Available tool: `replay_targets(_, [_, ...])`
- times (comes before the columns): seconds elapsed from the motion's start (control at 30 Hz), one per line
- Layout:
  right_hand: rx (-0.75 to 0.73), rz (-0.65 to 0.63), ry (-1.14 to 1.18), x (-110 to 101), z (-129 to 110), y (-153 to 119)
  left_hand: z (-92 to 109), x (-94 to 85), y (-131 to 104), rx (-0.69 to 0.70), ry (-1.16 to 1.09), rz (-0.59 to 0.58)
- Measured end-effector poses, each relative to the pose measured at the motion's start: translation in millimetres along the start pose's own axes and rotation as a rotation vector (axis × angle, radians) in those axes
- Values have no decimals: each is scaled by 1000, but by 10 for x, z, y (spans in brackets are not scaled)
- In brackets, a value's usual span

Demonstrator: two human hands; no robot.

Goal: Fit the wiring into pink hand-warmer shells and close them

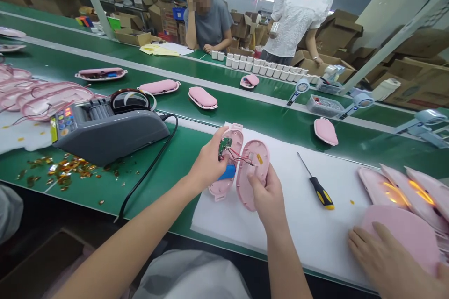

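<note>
My left hand grips one half of a pink plastic case, the shell with a blue battery in it. Its fingers are at a green circuit board near the top of that shell. The other half, a pink case cover, is held in my right hand, with the thumb on its inner face. Thin red and dark wires link the two halves, which lie side by side with their insides showing. A strip of amber tape sticks inside the cover. What my left fingertips press on is partly hidden.
A yellow-black screwdriver lies on white sheeting. At right, a co-worker's hand rests on a pink cover. A grey tape dispenser with a black cable stands left, beside amber tape scraps. Pink cases dot the green line.
</note>
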State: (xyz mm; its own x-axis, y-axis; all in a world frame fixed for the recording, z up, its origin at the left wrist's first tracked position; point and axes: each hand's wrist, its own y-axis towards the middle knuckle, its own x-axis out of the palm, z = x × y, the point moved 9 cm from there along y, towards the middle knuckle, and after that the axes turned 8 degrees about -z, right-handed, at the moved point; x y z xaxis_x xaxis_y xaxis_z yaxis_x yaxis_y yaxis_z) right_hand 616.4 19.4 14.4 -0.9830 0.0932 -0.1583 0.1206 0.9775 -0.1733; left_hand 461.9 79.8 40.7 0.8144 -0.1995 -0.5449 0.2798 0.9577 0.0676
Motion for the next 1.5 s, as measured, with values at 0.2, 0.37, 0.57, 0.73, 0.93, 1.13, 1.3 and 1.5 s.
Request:
replay_targets(0.2, [-90,17,-130,69,-170,10,48,21,9,12,32,22])
replay_targets(0.37, [-86,-34,-29,205,-135,85,53,21,19,116,58,77])
replay_targets(0.57, [-108,130,-228,66,-259,-71,112,98,-3,66,384,40])
replay_targets(0.73, [-62,84,-188,164,-217,-43,181,69,-83,10,434,-24])
replay_targets(0.93, [41,-182,118,302,-122,100,158,80,-46,33,103,-117])
replay_targets(1.13, [64,-468,137,429,-224,43,55,61,18,-24,14,29])
replay_targets(1.3, [95,-380,151,451,-205,66,70,73,-10,-72,-23,17])
replay_targets(1.5, [8,-336,112,401,-135,174,9,86,-27,-165,-46,30])
